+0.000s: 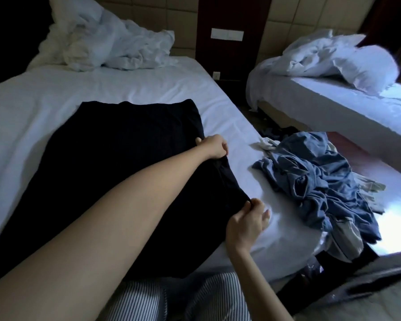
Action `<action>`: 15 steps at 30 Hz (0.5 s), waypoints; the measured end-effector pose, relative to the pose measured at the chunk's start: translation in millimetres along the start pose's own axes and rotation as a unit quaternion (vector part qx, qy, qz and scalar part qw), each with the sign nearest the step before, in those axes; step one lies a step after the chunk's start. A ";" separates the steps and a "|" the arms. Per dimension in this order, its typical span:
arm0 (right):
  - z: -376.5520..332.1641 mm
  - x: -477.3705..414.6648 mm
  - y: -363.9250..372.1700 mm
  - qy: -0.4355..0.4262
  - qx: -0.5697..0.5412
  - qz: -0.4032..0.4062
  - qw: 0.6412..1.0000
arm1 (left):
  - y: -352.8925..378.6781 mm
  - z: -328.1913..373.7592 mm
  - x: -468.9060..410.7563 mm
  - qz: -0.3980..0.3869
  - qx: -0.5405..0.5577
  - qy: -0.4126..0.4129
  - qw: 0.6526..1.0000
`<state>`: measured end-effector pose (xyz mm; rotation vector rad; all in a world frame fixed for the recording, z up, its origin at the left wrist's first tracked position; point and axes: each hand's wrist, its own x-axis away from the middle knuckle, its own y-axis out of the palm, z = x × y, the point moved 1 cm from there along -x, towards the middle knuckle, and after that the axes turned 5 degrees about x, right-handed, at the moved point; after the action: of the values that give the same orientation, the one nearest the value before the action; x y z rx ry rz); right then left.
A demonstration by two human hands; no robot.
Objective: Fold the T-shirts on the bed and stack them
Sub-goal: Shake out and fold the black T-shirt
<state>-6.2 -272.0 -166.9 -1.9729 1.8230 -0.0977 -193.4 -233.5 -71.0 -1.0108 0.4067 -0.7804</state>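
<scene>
A black T-shirt lies spread across the white bed. My left hand reaches over it and grips its right edge about halfway up. Nearer to me, my right hand pinches the same edge at the shirt's lower right corner. To the right, a crumpled heap of blue T-shirts lies on the bed's corner, with pale garments mixed in.
A rumpled white duvet is bunched at the head of the bed. A second bed with a duvet and pillow stands to the right across a narrow aisle with clutter on the floor. My striped trousers show below.
</scene>
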 end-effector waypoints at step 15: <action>2.9 1.9 -0.4 0.013 -0.087 0.042 0.995 | -6.3 27.1 -12.9 -0.091 0.135 0.257 0.953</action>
<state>-4.6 -273.1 -169.9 -2.0151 1.9871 0.0634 -187.2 -209.6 -52.8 -0.5837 0.6375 -1.2382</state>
